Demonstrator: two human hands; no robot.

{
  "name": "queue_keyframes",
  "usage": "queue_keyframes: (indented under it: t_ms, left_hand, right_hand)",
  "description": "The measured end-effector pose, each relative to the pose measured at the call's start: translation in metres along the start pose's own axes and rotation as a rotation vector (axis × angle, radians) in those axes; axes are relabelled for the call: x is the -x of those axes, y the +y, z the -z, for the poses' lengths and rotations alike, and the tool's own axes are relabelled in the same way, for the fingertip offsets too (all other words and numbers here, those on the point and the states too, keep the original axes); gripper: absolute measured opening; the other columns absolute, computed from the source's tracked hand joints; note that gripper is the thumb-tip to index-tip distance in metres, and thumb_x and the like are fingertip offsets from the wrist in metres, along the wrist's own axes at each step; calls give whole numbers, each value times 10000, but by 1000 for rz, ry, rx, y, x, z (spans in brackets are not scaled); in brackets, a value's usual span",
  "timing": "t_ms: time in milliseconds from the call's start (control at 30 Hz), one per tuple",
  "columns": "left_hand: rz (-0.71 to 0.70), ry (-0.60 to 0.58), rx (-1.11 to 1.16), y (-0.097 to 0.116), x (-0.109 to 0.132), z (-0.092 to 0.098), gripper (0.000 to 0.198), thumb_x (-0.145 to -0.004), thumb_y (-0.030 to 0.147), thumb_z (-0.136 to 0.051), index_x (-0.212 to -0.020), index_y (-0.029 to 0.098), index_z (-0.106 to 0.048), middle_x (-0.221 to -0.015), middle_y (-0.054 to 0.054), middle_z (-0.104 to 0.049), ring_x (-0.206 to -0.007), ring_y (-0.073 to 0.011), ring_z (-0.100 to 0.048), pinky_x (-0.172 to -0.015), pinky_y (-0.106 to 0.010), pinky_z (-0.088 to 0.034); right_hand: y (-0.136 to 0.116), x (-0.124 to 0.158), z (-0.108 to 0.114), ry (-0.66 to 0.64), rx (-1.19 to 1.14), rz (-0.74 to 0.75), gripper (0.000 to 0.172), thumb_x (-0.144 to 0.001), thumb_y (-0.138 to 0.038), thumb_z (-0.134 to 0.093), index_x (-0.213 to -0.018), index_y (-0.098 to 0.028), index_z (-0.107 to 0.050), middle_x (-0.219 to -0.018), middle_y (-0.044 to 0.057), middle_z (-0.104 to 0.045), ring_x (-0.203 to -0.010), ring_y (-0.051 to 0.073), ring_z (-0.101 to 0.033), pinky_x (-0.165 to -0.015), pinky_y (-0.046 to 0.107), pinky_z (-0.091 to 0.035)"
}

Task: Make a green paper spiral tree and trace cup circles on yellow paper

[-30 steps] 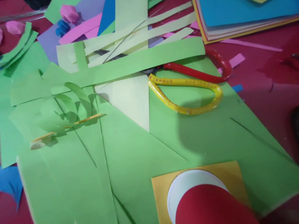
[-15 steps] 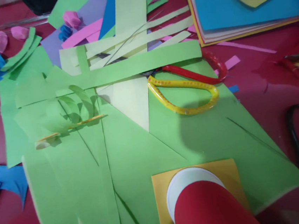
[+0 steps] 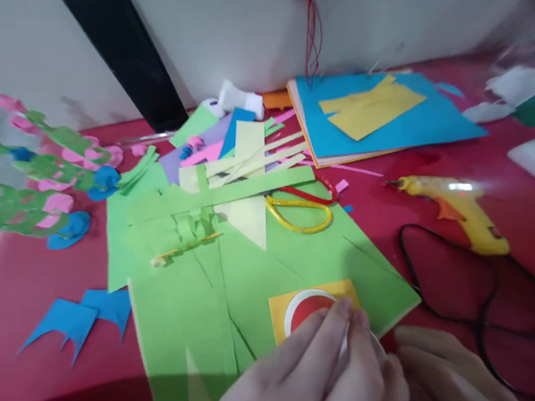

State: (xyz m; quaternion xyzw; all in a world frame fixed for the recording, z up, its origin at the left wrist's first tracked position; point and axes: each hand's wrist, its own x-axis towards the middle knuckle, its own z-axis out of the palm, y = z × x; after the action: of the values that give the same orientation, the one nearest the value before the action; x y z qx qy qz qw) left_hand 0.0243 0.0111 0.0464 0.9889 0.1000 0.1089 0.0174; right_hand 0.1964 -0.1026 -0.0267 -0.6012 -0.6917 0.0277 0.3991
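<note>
White-rimmed round red piece (image 3: 305, 308) on yellow square paper (image 3: 278, 327), near green paper sheet (image 3: 167, 342)'s right corner; left hand (image 3: 328, 368), fingers bent, partly covers it; right hand (image 3: 449, 366) half-curled; cannot tell either's grip.

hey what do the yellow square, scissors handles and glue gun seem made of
Yellow square: matte paper or card, thin and flat with crisp edges. Scissors handles: perhaps plastic-coated, with a faint sheen. Glue gun: likely hard, smooth plastic, from its moulded-looking body.

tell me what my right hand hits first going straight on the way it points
Most likely the left hand: the right hand points across toward it. Depth and blur make it hard to say whether the two already touch.
</note>
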Motion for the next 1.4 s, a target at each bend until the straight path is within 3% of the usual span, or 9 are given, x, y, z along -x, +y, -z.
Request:
queue_keyframes:
  t_ms: [133, 267, 467, 567, 700, 833, 1000, 1200, 1400]
  left_hand:
    - [-110, -110, -18, -6, -2, 5, 329, -910, 189, -269, -1174, 184, -464, -1192, -37, -508, -1139, -210, -459, -946, -279, -437]
    - [-93, -195, 73, -6, -5, 15, 297, -902, 207, -326, -1177, 173, -433, -1171, -53, -495, -1124, -203, -451, -922, -280, -442]
    - [-21, -264, 233, -3, -10, 34, 143, -873, 191, -396, -975, 190, -497, -940, -28, -531, -874, -164, -509, -742, -269, -482]
    - [23, -255, 300, -3, -7, 40, 174, -887, 217, -386, -1021, 206, -498, -1000, -27, -514, -835, -141, -515, -736, -257, -478]
    - [130, -157, 414, -12, 7, 56, 348, -863, 194, -456, -1202, 267, -421, -1215, -30, -413, -1004, -139, -494, -877, -255, -439]
    - [399, 19, 331, -34, 24, 71, 359, -875, 286, -434, -1234, 290, -410, -1257, -43, -382, -1023, -175, -503, -853, -281, -460]
    - [598, 92, 161, -65, 33, 55, 402, -868, 326, -409, -1265, 280, -368, -1265, -53, -389, -1048, -227, -500, -822, -338, -473]
    - [576, 166, 110, -85, 18, 35, 454, -854, 289, -430, -1285, 197, -324, -1278, -86, -380, -1146, -235, -424, -945, -371, -383]
    - [586, 400, 98, -128, -12, 38, 366, -838, 269, -458, -1183, 160, -401, -1189, -82, -423, -1102, -183, -442, -954, -297, -365]
  right_hand:
    - [-5, -15, 20, 86, 134, -82, 159, -748, -113, -458, -723, -269, -479, -534, -25, -515, -550, 181, -583, -462, 292, -451]
    - [23, -35, 27, 164, 357, -69, 121, -823, -203, -462, -931, -212, -516, -770, 33, -614, -674, 173, -604, -624, 280, -478]
    - [60, -75, 18, -122, 592, 123, 226, -845, -142, -406, -1016, -145, -553, -901, 76, -594, -811, 175, -575, -646, 253, -461]
    - [67, -84, 13, -216, 658, 146, 274, -821, -95, -409, -1047, -130, -560, -925, 90, -581, -817, 193, -558, -642, 268, -448]
    - [73, -90, 12, -314, 716, 123, 315, -804, -72, -416, -1085, -132, -545, -939, 91, -565, -857, 198, -536, -672, 270, -425]
    - [77, -92, 12, -367, 744, 89, 335, -772, -49, -436, -1080, -140, -532, -966, 80, -551, -879, 191, -516, -679, 268, -412]
    - [79, -94, 12, -404, 777, 63, 269, -810, -80, -456, -1065, -139, -517, -963, 49, -539, -858, 161, -514, -698, 288, -426]
    - [84, -96, 11, -436, 824, 55, 207, -848, -174, -482, -1046, -138, -527, -978, 46, -544, -882, 159, -526, -741, 331, -451]
    - [84, -106, 10, -424, 856, 20, 202, -857, -206, -478, -1037, -137, -536, -913, 40, -560, -844, 154, -539, -733, 336, -457]
